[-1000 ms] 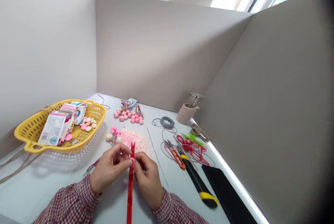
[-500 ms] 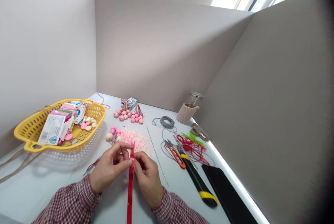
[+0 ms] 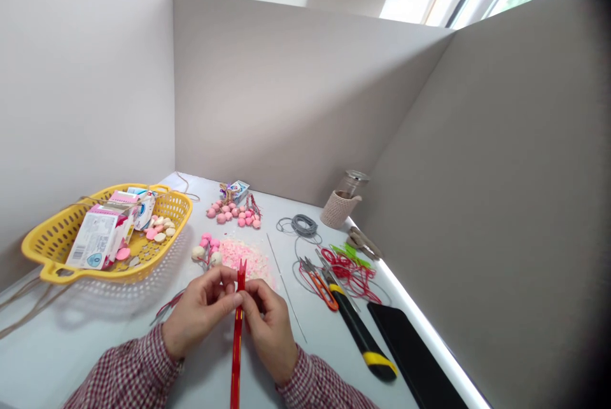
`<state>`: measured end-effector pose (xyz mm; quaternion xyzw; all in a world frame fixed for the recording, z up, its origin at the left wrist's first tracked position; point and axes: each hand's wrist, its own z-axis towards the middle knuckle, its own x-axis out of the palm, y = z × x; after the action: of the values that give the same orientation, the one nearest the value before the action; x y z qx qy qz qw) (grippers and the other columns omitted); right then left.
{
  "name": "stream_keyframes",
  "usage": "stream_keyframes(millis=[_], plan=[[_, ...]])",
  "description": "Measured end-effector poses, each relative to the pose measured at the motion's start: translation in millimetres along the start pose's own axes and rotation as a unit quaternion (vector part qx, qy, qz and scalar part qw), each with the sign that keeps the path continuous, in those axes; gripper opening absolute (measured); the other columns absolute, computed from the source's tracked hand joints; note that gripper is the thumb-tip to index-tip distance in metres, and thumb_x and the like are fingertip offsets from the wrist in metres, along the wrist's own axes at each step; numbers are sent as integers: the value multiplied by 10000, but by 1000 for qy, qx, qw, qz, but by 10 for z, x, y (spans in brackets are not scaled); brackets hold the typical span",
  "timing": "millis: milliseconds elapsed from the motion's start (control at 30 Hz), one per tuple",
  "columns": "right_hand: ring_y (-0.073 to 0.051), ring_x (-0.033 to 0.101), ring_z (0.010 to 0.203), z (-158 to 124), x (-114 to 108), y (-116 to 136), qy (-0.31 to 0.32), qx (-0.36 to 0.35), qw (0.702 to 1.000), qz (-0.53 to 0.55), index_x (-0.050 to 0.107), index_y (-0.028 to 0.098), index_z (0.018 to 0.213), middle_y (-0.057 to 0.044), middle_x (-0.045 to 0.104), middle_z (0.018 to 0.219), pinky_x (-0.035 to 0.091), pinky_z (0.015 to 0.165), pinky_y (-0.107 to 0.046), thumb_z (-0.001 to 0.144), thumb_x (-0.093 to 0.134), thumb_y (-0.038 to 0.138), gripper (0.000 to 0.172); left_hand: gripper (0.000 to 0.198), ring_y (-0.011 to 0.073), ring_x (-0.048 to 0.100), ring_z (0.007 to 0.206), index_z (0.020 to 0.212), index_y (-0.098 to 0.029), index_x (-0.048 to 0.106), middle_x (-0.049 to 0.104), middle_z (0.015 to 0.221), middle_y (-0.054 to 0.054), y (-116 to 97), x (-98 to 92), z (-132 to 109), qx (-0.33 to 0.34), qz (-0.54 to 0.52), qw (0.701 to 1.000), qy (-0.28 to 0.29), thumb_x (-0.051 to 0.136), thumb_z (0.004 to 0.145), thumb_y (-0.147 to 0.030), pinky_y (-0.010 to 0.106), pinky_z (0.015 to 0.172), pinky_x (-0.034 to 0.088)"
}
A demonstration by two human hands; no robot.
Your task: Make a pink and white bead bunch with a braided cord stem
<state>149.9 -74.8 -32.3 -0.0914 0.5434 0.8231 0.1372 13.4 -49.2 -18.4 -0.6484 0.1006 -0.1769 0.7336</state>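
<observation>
A red ribbon [image 3: 237, 352] with gold lines runs up from the bottom edge of the view to a notched end above my fingertips. My left hand [image 3: 203, 307] pinches it from the left, thumb on its face. From the right, my right hand [image 3: 270, 320] pinches the same spot with thumb and forefinger. Just beyond the fingers lies a heap of pink and white shavings [image 3: 243, 256]. Left of the heap are pink and cream balls [image 3: 207, 243] on cords. Red and grey cord ends [image 3: 169, 304] show beside my left hand.
A yellow basket [image 3: 45, 256] with boxes and discs stands left. Strung pink balls [image 3: 233, 210] lie at the back. Right are grey cord [image 3: 303, 225], orange snips [image 3: 324, 291], a black-and-yellow handled knife [image 3: 358, 326], red cord [image 3: 351, 272], a jar [image 3: 341, 202] and a black slab [image 3: 410, 352].
The ribbon's upper part now lies flatter and straighter; the pink fold between my fingertips no longer shows. Both hands stay nearly in place, and the view has shifted slightly.
</observation>
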Motion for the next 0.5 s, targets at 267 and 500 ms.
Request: stream_keyframes(millis=[267,500], plan=[[-104,438,547,10,-3,21,-2,-6,1000,-8,521,172,670,25,482,598,369,514,-215,830,476,231,176,444,34,312,393,774,-139,595,414,573,-55,-68,-28,-16,-22,10,999,-26,484,761,-569,188,391,227],[-116,490,573,2,-4,-10,-1,-12,1000,-11,563,165,709,8,541,623,398,530,-220,831,485,242,164,263,96,439,563,767,-164,613,511,610,-27,-63,-13,3,-14,20,999,-27,670,660,-398,212,530,352]])
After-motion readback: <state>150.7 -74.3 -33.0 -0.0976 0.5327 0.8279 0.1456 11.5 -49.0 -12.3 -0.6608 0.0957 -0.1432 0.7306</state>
